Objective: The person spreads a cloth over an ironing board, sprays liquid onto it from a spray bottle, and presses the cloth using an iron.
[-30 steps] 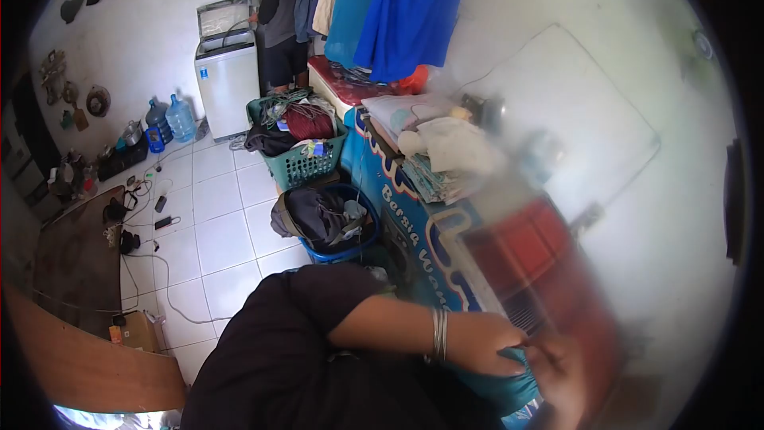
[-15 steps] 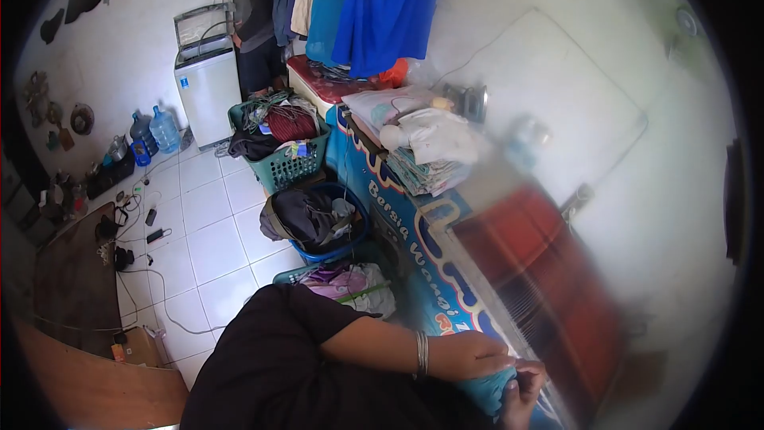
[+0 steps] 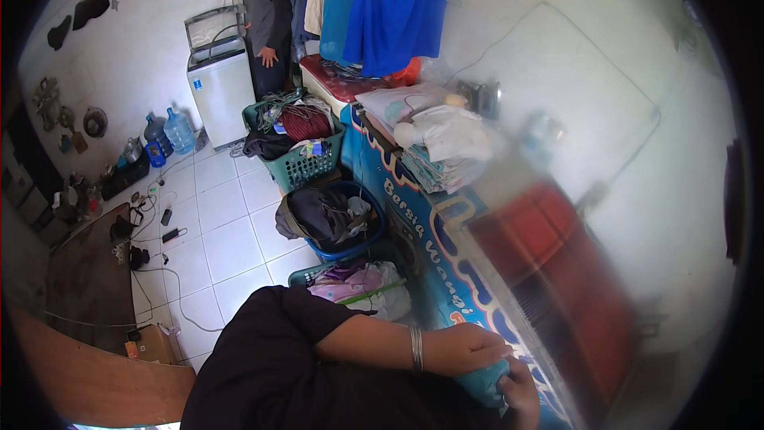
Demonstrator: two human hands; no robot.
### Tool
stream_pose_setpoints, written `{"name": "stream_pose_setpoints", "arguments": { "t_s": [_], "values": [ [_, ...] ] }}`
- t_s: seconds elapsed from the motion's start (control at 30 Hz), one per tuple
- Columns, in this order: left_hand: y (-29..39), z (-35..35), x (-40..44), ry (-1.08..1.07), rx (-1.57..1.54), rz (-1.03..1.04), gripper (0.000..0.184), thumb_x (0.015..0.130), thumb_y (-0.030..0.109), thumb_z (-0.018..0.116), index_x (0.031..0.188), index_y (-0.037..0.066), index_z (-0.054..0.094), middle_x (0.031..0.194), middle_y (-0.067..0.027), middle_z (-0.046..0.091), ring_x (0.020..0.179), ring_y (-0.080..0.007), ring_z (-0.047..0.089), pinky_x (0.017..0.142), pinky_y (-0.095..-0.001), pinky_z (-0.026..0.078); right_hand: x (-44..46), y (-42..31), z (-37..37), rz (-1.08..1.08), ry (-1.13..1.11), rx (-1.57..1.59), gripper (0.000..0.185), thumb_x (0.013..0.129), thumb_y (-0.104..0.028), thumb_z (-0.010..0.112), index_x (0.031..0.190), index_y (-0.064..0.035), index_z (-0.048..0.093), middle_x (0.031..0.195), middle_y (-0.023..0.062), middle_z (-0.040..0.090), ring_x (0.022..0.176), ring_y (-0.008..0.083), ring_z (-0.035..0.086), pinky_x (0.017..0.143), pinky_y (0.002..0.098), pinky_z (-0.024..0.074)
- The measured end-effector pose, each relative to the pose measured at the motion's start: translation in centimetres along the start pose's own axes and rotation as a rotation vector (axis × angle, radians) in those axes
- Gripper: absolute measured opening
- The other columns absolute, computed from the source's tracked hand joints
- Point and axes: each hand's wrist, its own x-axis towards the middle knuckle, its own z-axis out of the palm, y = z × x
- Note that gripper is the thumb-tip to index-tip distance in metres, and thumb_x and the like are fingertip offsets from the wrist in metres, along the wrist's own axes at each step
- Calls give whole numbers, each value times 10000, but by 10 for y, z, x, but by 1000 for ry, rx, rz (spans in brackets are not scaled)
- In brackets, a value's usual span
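Note:
A bunched teal cloth is held between my two hands at the bottom right. My left hand, with silver bangles at its wrist, pinches the cloth's upper edge. My right hand has its fingers curled round the cloth's right side, close to the left fingertips. Both hands are near the front edge of the long counter, which has a blue lettered front and a red striped cover.
Folded cloths are stacked on the counter. Left of it stand a green basket, a blue tub of dark cloth and another basket. A person stands by the washing machine. Cables cross the floor.
My hands have moved slightly left and down with the teal cloth. The lower basket has come into view. The person by the washing machine has turned and lowered a hand.

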Motion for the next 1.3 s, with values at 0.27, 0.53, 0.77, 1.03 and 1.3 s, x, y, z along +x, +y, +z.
{"name": "stream_pose_setpoints", "arguments": {
  "t_s": [0.27, 0.53, 0.77, 1.03, 1.3],
  "values": [
    [0, -16, -3, -46, 155, -101, 340, 919, 343, 413, 887, 20, 515, 748, -78, 513, 709, -159, 481, 679, -297, 401, -25, 4, -60, -339, 400, -287, 264, 804, -228, 617, 955, -21, 554, 799, 33, 559, 689, 90, 497, 639, 222, 397],
    [16, -30, -7, -124, 267, 67, 379, 902, 361, 441, 793, 3, 505, 667, -117, 493, 609, -213, 474, 591, -325, 377, -44, -34, -38, 17, 106, -563, 216, 828, -171, 569, 948, -30, 457, 703, -19, 354, 587, 65, 333, 518, 221, 283],
    [-6, -14, -19, -452, 381, -54, 428, 922, 362, 367, 786, -14, 521, 662, -176, 531, 636, -312, 529, 619, -386, 409, -54, -77, -1, 10, 126, -649, 299, 884, -299, 521, 976, -16, 540, 629, -37, 359, 508, 53, 299, 451, 229, 246],
    [10, -18, -24, -485, 402, 9, 454, 929, 365, 326, 811, -9, 555, 714, -205, 565, 695, -366, 545, 657, -420, 421, -84, -17, -30, 298, 1, -656, 438, 853, -443, 523, 937, -13, 537, 615, -39, 407, 533, 53, 336, 469, 247, 272],
    [19, -3, 24, -449, 632, -97, 458, 877, 403, 400, 893, -17, 582, 831, -211, 601, 804, -367, 574, 724, -431, 433, -66, -53, -10, 208, 259, -537, 367, 881, -338, 520, 1017, 2, 534, 719, -7, 465, 600, 69, 397, 505, 234, 321]
  ]
}}
